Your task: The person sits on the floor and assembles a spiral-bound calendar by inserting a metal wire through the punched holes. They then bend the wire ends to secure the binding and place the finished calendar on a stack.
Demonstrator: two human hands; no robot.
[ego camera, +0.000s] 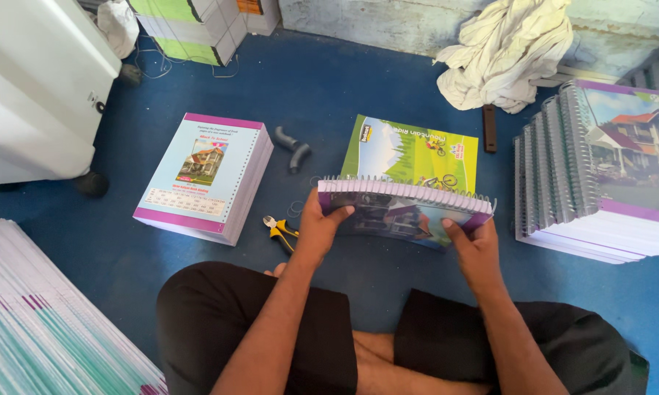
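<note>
A purple-edged spiral-bound notebook with a glossy house-picture cover is held tilted above the blue floor. The left hand grips its nine o'clock end, fingers clamped; the right hand clamps its four o'clock edge. Yellow-handled pliers lie at nine o'clock.

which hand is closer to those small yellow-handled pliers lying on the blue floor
Left. The left hand grips the purple spiral-bound notebook just right of the yellow-handled pliers; the right hand holds the notebook's far end.
</note>
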